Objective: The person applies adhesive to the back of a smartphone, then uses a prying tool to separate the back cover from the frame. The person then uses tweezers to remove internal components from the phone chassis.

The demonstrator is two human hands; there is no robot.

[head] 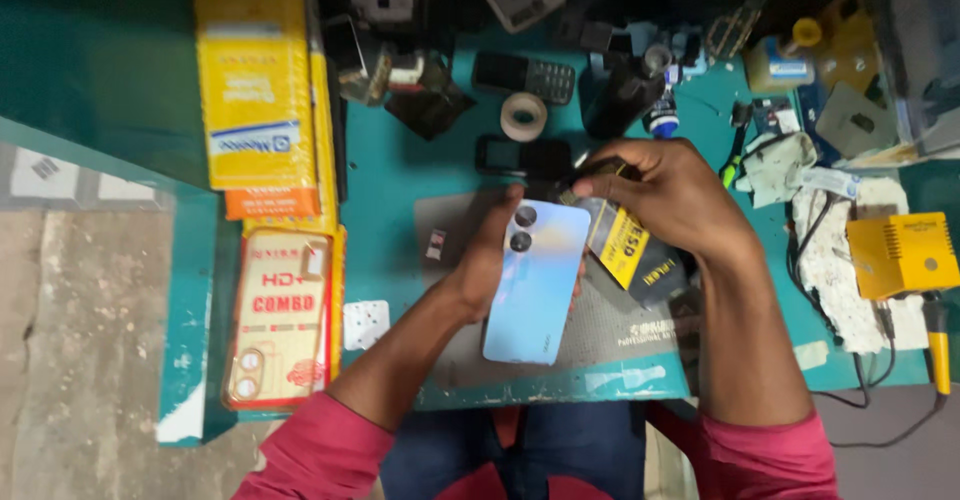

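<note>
While the left hand (490,265) cradles a light blue phone (535,282) from beneath, back side and camera lenses facing up, its fingers are wrapped around the phone's left edge and hold it just above the grey work mat (600,345). The right hand (672,198) sits just beyond the phone's top right corner, its fingers pinched narrow on a thin dark tool (592,172) whose tip I cannot make out clearly. Under that hand, touching the phone's right side, lies a black and yellow pouch (632,252).

Judging by how things lie, the phone looks whole: its back cover is on, with no gap or lifted corner showing, so any opening appears not yet begun.

The teal table (385,175) is crowded. Beyond the phone lie a roll of tape (524,116), a small dark keypad phone (524,77) and another black handset (522,156). To the phone's left are a clear phone case in its packet (282,317), yellow packets (254,85) and a small white card (365,324). Well to its right stands a yellow box-shaped device (903,254) with cables, beside white cloth (830,265). Left of the table, bare concrete floor (80,360) shows.
</note>
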